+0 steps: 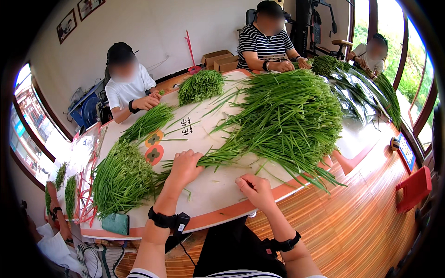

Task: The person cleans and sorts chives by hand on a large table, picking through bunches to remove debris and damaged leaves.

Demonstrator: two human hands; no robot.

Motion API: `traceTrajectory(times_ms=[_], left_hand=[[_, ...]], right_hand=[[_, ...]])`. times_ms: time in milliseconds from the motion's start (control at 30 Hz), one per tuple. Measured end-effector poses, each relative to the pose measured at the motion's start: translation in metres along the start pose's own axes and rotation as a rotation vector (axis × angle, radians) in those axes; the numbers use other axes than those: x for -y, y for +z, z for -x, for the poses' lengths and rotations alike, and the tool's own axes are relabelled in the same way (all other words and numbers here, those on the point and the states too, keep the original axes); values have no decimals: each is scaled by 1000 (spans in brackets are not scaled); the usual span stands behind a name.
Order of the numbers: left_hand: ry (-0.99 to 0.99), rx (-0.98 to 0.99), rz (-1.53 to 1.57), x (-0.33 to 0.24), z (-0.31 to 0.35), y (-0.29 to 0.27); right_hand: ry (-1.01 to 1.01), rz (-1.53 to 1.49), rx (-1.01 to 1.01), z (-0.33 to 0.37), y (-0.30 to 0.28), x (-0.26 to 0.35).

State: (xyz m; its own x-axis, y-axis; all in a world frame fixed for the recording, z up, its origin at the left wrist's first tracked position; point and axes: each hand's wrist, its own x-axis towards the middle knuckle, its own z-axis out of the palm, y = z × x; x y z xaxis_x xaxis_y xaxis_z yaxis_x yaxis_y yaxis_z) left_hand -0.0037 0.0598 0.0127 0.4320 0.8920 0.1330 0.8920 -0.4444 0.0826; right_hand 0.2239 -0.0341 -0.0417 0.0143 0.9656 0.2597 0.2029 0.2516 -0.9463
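— Green stalks everywhere: what does the left hand point(184, 167) have hold of?

— It lies palm down with the fingers curled over the cut ends of a small bunch of garlic chives point(218, 156), pressing them to the white tabletop point(208, 192). The bunch fans out from that hand toward the big loose heap of chives point(292, 116), so the hand seems to be gathering stems and keeping their ends even.

— And the right hand point(256, 189)?

— It rests on the tabletop just beside the bunch, fingers bent under. It may be pinching a single stalk or a scrap, but the view is too small to tell.

— Why the piles on the left?

— A tidy bundled pile point(121, 178) lies near the left wrist, stems all aligned, next to a teal phone point(116, 223) at the table edge. Sorted stock appears to be kept apart from the loose heap.

— Others at work?

— A person in a white shirt point(127, 88) and a person in a striped shirt point(264, 46) handle their own bunches across the table.
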Motion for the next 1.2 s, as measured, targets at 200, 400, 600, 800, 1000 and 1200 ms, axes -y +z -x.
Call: traceTrajectory(times_ms=[200, 400, 600, 800, 1000, 1200], left_hand=[[21, 72, 359, 12, 1, 3], [-127, 40, 594, 8, 19, -22], [-173, -207, 737, 17, 31, -8], [-135, -273, 835, 3, 28, 3], [-165, -196, 978, 4, 26, 9], [46, -85, 241, 0, 35, 4]], right_hand=[[70, 35, 16, 0, -1, 5], [65, 10, -9, 1, -1, 8], [34, 23, -21, 1, 2, 4], [19, 73, -67, -2, 6, 2], [-409, 658, -181, -46, 16, 22], [-367, 964, -140, -76, 13, -12]])
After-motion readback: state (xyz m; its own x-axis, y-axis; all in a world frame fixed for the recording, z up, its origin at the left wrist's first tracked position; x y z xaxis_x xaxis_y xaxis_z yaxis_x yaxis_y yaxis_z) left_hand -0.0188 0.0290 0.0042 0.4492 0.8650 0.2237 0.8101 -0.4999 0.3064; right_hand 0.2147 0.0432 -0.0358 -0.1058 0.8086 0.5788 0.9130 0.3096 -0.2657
